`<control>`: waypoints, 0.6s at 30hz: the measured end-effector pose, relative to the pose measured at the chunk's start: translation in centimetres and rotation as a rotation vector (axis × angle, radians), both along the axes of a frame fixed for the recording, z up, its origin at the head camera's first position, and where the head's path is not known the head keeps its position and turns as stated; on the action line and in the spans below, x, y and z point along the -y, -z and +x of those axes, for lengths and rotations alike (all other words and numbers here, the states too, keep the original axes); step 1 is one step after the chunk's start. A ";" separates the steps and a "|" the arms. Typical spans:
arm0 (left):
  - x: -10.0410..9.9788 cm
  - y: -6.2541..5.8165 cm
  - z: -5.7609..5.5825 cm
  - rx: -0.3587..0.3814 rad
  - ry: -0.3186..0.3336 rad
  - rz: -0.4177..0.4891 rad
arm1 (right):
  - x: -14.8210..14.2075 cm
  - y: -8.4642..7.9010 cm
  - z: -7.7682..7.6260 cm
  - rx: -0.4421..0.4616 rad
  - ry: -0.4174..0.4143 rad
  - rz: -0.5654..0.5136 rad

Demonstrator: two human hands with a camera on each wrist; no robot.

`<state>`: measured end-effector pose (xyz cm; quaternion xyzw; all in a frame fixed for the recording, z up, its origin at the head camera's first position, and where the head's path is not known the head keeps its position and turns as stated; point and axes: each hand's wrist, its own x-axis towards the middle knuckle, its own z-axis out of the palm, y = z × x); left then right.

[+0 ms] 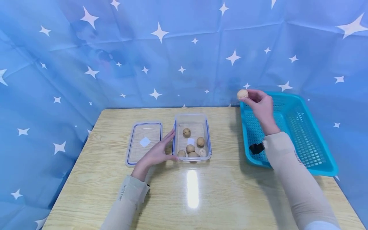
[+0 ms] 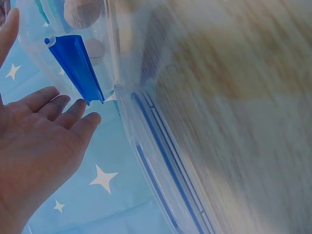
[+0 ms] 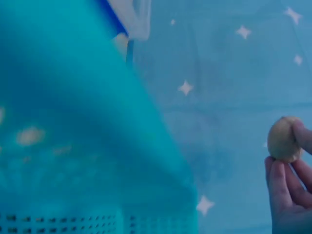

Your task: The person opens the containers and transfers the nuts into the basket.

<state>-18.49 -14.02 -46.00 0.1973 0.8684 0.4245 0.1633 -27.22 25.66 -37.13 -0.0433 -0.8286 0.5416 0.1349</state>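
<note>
A walnut (image 1: pixel 242 94) is pinched between the thumb and fingers of my right hand (image 1: pixel 265 108), held above the far left rim of the turquoise basket (image 1: pixel 323 150). The right wrist view shows the same walnut (image 3: pixel 284 139) at the fingertips. My left hand (image 1: pixel 156 155) reaches along the left side of a clear plastic box (image 1: pixel 190 118), fingers extended at its wall and thumb by the near left corner. Several walnuts (image 1: pixel 200 141) lie inside the box, mostly toward its near end. Beside the left fingertips, the left wrist view shows a blue latch (image 2: pixel 75 66).
The box's clear lid (image 1: pixel 138 150) with a blue seal lies flat to the left. A wooden table (image 1: pixel 218 191) carries everything. A blue curtain with white stars (image 1: pixel 187 54) hangs along the back and sides.
</note>
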 end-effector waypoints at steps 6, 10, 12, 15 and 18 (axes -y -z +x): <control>-0.1 0.2 0.0 -0.005 -0.001 -0.004 | -2.3 1.5 -0.7 0.016 0.075 -0.041; 0.0 0.4 0.0 -0.011 0.002 0.002 | -3.4 2.2 -0.9 0.047 0.101 -0.082; 0.0 0.4 -0.1 -0.013 0.004 -0.001 | -3.9 2.5 -0.9 0.063 0.104 -0.095; 0.1 0.6 -0.2 -0.021 0.005 -0.006 | -4.4 3.0 -1.0 0.103 0.114 -0.071; 0.0 0.7 -0.3 -0.024 0.003 -0.011 | -4.8 3.6 -1.3 0.165 0.116 -0.042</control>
